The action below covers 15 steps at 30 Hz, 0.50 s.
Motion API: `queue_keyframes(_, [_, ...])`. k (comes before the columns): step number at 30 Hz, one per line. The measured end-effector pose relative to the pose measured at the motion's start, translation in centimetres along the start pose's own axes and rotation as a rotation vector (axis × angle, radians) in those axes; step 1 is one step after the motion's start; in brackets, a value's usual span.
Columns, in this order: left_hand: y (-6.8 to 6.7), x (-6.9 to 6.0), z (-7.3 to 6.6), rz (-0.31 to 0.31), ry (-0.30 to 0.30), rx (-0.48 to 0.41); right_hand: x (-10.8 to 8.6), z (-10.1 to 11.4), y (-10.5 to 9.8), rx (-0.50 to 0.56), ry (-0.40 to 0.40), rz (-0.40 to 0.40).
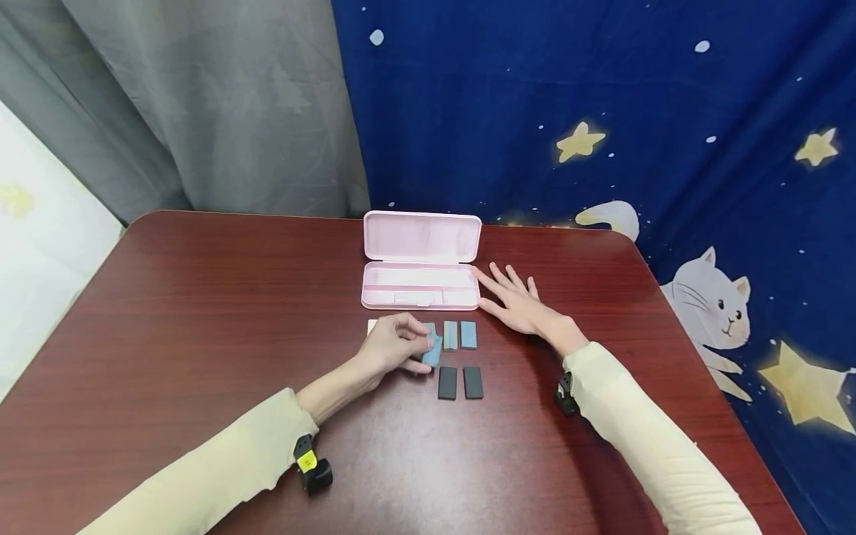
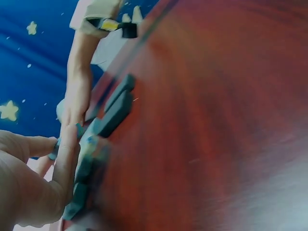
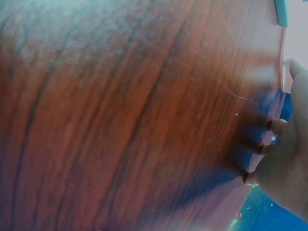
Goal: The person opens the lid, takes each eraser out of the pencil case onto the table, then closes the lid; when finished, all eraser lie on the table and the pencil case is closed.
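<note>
Between the thumb and fingers of my left hand (image 1: pixel 391 348), a small flat light-blue block (image 1: pixel 432 352) is pinched just above the table. In the left wrist view this block (image 2: pixel 54 152) is mostly covered by the fingers. An open pink pencil case (image 1: pixel 421 278) stands beyond it, lid raised. With fingers spread, my right hand (image 1: pixel 516 303) touches the case's right side. Below the case lie a striped block (image 1: pixel 450 336) and a blue block (image 1: pixel 469 336); others are partly hidden behind the left hand. Two dark blocks (image 1: pixel 447 383) lie nearer, side by side.
The brown wooden table (image 1: pixel 234 312) has rounded far corners. A grey curtain (image 1: pixel 254 111) and a blue star-patterned curtain (image 1: pixel 468 111) hang behind it. A white block (image 1: pixel 371 325) peeks out beside the left hand.
</note>
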<state>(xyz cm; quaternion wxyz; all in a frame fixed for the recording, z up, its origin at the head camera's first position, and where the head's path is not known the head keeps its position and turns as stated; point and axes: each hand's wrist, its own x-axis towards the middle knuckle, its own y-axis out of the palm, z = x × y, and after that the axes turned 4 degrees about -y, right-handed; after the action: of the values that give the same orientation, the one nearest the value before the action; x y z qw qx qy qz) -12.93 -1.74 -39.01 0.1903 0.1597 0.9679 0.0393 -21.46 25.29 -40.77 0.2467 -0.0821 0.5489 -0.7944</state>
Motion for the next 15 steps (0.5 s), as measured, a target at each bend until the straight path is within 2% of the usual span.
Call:
queue_keyframes(8, [0.5,-2.6,1.4,-0.043,-0.001,0.074,0.0,0.0,-0.2,-0.007,-0.008,-0.003])
queue_keyframes(15, [0.5,-3.1,2.0,-0.067,-0.005,0.082,-0.1,0.1,0.0,0.003,-0.003,-0.007])
